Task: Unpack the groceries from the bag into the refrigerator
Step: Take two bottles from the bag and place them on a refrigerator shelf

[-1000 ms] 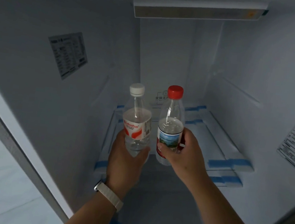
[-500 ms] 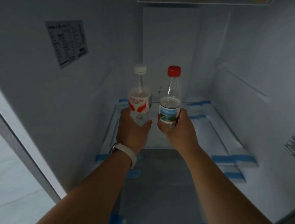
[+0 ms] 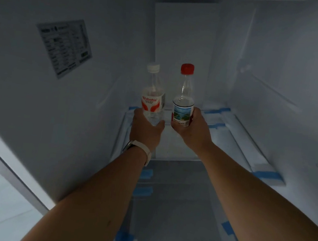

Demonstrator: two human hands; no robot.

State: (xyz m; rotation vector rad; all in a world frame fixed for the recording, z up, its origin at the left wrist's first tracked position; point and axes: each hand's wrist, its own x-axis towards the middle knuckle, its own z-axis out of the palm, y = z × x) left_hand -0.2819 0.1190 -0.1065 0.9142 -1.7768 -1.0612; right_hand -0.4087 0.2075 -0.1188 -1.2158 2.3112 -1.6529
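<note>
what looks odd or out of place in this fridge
Only the blue tape: strips cling to the shelf edges and the side rails, like packing tape never peeled off. The white-capped bottle in the left hand and red-capped bottle in the right hand are upright, capped, nothing spilled.

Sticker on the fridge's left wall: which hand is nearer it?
Left. The left hand, holding the white-capped bottle, is below-right of the sticker; the right hand, holding the red-capped bottle, is farther right.
</note>
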